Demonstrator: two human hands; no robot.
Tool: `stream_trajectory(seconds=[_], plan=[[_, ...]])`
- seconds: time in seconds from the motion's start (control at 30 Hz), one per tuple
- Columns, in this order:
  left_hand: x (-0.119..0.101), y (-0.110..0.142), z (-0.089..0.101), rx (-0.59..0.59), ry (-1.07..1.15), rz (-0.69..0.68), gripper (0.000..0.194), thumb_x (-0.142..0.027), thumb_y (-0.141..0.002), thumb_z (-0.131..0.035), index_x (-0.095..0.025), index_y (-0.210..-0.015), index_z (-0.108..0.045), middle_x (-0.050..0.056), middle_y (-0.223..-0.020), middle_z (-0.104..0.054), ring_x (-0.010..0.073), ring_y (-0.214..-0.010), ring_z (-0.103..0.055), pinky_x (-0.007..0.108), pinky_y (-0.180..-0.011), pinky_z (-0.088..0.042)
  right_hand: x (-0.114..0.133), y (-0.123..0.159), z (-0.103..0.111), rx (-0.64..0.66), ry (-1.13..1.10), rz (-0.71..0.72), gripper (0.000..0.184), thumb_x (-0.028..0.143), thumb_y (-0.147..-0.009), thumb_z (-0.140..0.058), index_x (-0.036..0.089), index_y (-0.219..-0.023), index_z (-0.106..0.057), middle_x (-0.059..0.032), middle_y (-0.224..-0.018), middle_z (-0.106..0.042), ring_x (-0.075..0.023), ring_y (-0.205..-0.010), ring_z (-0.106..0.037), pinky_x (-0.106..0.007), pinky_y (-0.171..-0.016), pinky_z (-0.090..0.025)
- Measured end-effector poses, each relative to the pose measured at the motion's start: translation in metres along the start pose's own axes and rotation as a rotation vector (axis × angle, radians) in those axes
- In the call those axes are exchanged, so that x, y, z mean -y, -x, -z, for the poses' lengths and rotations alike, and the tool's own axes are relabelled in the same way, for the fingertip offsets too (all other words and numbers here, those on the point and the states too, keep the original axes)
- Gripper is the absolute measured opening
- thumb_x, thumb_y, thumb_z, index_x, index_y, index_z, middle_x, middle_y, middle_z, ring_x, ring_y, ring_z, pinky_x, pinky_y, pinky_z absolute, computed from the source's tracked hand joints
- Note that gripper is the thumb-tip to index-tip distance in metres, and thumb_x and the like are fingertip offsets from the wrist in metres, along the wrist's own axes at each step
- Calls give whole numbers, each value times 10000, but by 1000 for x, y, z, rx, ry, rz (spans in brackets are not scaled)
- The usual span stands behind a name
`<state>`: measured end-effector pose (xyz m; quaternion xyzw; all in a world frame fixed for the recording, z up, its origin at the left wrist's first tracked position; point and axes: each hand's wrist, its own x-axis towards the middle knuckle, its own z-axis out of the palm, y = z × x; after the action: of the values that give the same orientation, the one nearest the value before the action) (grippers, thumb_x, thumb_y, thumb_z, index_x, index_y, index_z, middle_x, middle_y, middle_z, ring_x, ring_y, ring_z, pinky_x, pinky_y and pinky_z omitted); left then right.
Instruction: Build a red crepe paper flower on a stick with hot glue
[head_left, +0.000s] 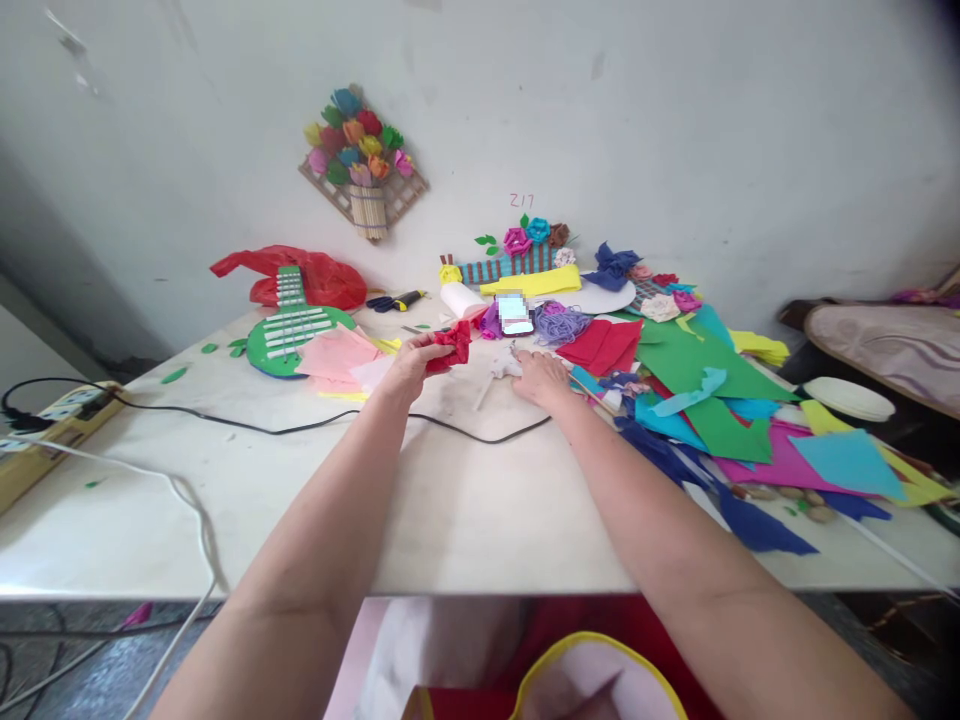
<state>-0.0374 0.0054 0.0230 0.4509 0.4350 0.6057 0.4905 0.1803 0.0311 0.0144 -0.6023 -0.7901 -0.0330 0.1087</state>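
Note:
My left hand (421, 362) is closed, with thumb and fingers pinching a red paper flower (453, 345) above the table. To its right, my right hand (543, 380) is low over the tabletop, its fingers bent around the edge of a crumpled white piece (506, 362), perhaps paper or tissue. Its fingertips are partly hidden. A thin white stick (484, 392) lies just below that piece. Behind the hands stands a phone with a lit screen (516, 313), beside a tangle of purple-blue cord (561, 325). Folded red paper (601, 345) rests right of my right hand.
Coloured paper sheets (720, 370) cover the table's right side. A green guitar-shaped craft (292, 335) and pink paper (337, 360) lie left. A black cable (277, 431) crosses the table near my forearms. A power strip (67, 425) sits at the left edge, cutters (397, 301) at the back.

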Motion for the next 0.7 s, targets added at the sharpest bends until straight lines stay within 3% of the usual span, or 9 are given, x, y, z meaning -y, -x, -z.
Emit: stream_trajectory(seconds=[0.2,0.43,0.57,0.7], plan=[[-1,2,-3,-5,-42,-9,377,-305,-468,-808,-170,-775,-638,10,-703,-671,164,-678,-665,243,-598,-514,4,1,-7,-7,9,-64,451,244,-834,-516,113,-1264,-553,-222,-1198,-644,-321,-1167,-586,-407,-927,-442],[1,-1,-2,-36,-51,-4,379,-294,-450,-811,-167,-757,-628,10,-701,-677,160,-662,-669,240,-602,-510,-17,-3,2,-75,-72,-208,322,287,-826,-555,165,-1098,-678,-181,-1065,-710,-318,-1031,-660,-389,-829,-486],[3,-4,0,-40,-53,-5,365,-292,-459,-810,-175,-752,-626,3,-696,-677,165,-666,-673,249,-606,-519,-32,-12,2,-185,-387,-233,363,375,-787,-616,207,-1099,-694,-126,-1024,-721,-293,-976,-660,-371,-790,-497],[3,-3,1,-56,-85,3,353,-302,-466,-797,-174,-744,-620,11,-694,-678,175,-657,-670,256,-588,-512,-37,-16,-1,-193,-906,-37,365,445,-730,-644,169,-965,-689,-33,-726,-668,-172,-638,-602,-275,-580,-478]])
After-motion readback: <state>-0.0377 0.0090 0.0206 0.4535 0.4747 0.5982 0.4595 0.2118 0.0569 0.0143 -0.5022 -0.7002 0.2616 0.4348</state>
